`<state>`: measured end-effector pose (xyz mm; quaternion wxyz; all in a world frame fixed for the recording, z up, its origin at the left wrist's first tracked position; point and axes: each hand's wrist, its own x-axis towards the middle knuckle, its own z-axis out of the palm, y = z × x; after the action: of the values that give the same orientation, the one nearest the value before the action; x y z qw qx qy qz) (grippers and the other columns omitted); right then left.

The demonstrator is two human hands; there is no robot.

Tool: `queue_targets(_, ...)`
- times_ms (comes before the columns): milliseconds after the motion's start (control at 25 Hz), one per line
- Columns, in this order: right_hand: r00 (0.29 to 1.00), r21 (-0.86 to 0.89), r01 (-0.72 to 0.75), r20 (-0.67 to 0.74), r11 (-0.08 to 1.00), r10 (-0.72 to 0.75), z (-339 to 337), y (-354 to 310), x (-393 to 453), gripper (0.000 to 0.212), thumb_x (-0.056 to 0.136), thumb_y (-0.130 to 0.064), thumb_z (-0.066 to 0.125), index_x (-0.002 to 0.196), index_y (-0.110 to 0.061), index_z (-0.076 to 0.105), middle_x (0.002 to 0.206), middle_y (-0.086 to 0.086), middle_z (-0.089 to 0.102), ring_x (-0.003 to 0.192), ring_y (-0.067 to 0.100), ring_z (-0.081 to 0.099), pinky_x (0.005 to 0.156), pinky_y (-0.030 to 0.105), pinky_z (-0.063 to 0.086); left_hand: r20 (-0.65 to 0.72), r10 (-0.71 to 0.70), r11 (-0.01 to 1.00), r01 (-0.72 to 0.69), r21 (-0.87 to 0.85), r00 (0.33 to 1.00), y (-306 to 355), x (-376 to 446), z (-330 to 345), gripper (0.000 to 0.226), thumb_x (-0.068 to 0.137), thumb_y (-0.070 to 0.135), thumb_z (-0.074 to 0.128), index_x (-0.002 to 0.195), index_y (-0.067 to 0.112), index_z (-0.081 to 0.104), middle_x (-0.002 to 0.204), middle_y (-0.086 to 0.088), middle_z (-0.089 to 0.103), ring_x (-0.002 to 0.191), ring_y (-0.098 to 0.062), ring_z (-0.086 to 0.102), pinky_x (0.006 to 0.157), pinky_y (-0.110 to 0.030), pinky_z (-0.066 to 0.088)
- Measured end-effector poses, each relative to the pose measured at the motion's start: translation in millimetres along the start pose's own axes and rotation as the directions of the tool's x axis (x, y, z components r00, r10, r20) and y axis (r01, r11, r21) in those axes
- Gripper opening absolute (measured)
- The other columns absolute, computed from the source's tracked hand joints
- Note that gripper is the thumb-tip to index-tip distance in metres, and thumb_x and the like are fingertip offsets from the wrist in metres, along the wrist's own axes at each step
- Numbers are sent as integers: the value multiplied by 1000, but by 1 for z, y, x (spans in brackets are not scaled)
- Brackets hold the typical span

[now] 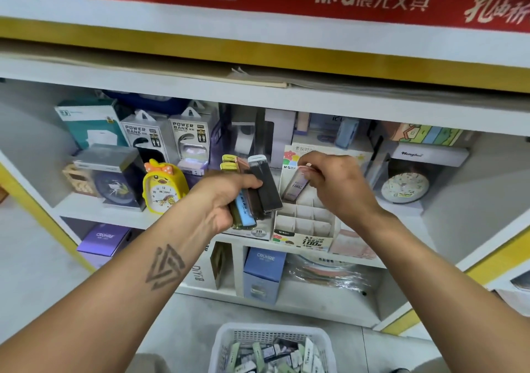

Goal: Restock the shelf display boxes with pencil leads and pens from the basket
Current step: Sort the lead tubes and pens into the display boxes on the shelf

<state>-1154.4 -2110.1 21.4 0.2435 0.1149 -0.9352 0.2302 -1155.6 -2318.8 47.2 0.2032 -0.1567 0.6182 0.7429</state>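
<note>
My left hand (pixel 222 197) grips a fanned bunch of pencil lead cases (pixel 259 186) in black, brown, blue and yellow-capped colours, held in front of the shelf. My right hand (pixel 337 182) pinches a single pale lilac lead case (pixel 296 185) by its top end, tilted over the back rows of a white display box (pixel 304 223) with a grid of cardboard cells. The visible cells look empty. A white plastic basket (pixel 226 341) on the floor below holds several more lead cases.
A yellow duck alarm clock (pixel 163 189), power bank packs (pixel 144 137) and boxed clocks fill the shelf's left side. A round clock (pixel 404 187) sits right of the display box. CRUHRE boxes (pixel 263 272) stand on the lower shelf. A white shelf board overhangs above.
</note>
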Motion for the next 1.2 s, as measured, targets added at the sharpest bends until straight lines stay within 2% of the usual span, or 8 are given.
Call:
queue_targets(280, 982, 27, -53, 182, 998, 47, 23, -2, 0, 5, 99, -11, 59, 99, -16, 61, 82, 12, 68, 75, 30, 65, 68, 42, 54, 31, -2, 1000, 1, 13, 1000, -2, -1, -3, 35, 83, -3, 69, 117, -4, 63, 104, -27, 70, 81, -37, 70, 54, -44, 58)
queue_targets(440, 998, -190, 12, 55, 982, -1, 18, -9, 2, 20, 92, -5, 58, 104, -12, 72, 95, 7, 74, 85, 27, 66, 75, 37, 54, 67, -7, 1000, 6, 12, 998, -4, -2, -1, 31, 83, -5, 68, 114, -5, 64, 94, -26, 71, 72, -34, 71, 53, -48, 59)
queue_targets(520, 980, 160, -199, 34, 967, 196, 8, -20, 4, 14, 96, -26, 63, 105, -20, 72, 88, 0, 74, 72, 14, 65, 63, 25, 50, 76, 1, 1000, -4, 28, 997, -5, -3, 2, 31, 81, -7, 69, 112, -6, 65, 95, -28, 71, 79, -38, 72, 61, -53, 59)
queue_targets(600, 896, 485, -444, 257, 753, 362, 0, -31, 3, 24, 92, -40, 70, 107, -22, 69, 84, 0, 74, 62, 7, 63, 54, 19, 46, 105, 0, 999, -5, 48, 994, -8, -4, 7, 30, 80, -7, 70, 110, -5, 66, 96, -27, 72, 84, -40, 72, 65, -53, 59)
queue_targets(720, 793, 560, -609, 424, 562, 437, -3, -35, 0, 27, 86, -26, 79, 102, -10, 64, 78, 8, 72, 67, 20, 62, 63, 32, 49, 156, -22, 999, 13, 53, 988, -12, -7, 16, 25, 80, -8, 70, 104, -2, 68, 95, -26, 73, 82, -38, 73, 60, -51, 60)
queue_targets(880, 745, 672, -616, 327, 412, 581, -20, -19, 6, 23, 82, -3, 76, 94, -9, 58, 74, 12, 67, 52, 16, 53, 47, 27, 40, 145, -45, 999, 44, 13, 988, -11, -8, 17, 32, 80, -7, 70, 111, -4, 67, 99, -27, 72, 80, -38, 71, 58, -50, 60)
queue_targets(1040, 851, 449, -506, 123, 736, 510, -36, 1, 6, 15, 85, 1, 67, 95, -10, 64, 78, 6, 70, 44, 12, 56, 48, 25, 44, 71, -41, 999, 42, -15, 997, -10, -6, 12, 36, 81, -7, 68, 117, -3, 65, 103, -26, 70, 77, -35, 70, 60, -47, 59)
queue_targets(1200, 881, 208, -465, 208, 861, 425, -40, 5, 2, 17, 80, -23, 83, 86, -15, 69, 73, -2, 72, 63, 8, 68, 57, 18, 47, 55, -42, 999, 44, -20, 998, -10, -8, 11, 38, 82, -6, 68, 119, -2, 64, 106, -25, 70, 83, -37, 69, 68, -49, 57)
